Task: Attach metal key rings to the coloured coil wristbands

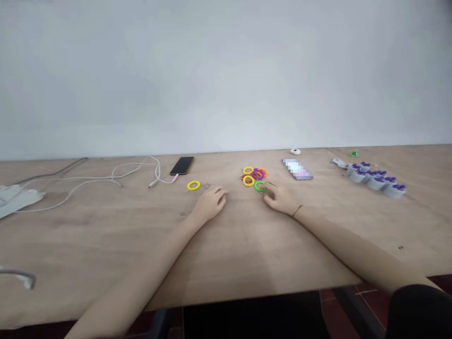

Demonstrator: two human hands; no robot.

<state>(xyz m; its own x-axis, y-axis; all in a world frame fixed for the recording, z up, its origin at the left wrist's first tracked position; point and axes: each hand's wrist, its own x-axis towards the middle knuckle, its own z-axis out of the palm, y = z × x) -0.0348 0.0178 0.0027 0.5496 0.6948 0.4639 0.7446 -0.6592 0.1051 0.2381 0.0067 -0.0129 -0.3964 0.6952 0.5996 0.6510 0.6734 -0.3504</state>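
My left hand (212,203) rests on the table with fingers loosely bent and the thumb apart, holding nothing visible. Just beyond its knuckles lies a small metal ring (206,185), and left of that a yellow spiral coil wristband (193,185). My right hand (281,198) has its index fingertip over the right edge of a green coil wristband (259,187), while its thumb stays apart below. Behind the green one lie two yellow coil wristbands, the nearer one (248,181) overlapping a red one (243,178), with a purple coil wristband (258,174) and an orange one (264,172) beside them.
A black phone (182,165) on a white cable (158,175) lies at left. Another phone (297,169), its screen blurred, and a white earbud case (295,151) are behind my right hand. Several grey-white cups with purple tops (377,181) stand at right, near a green object (354,153).
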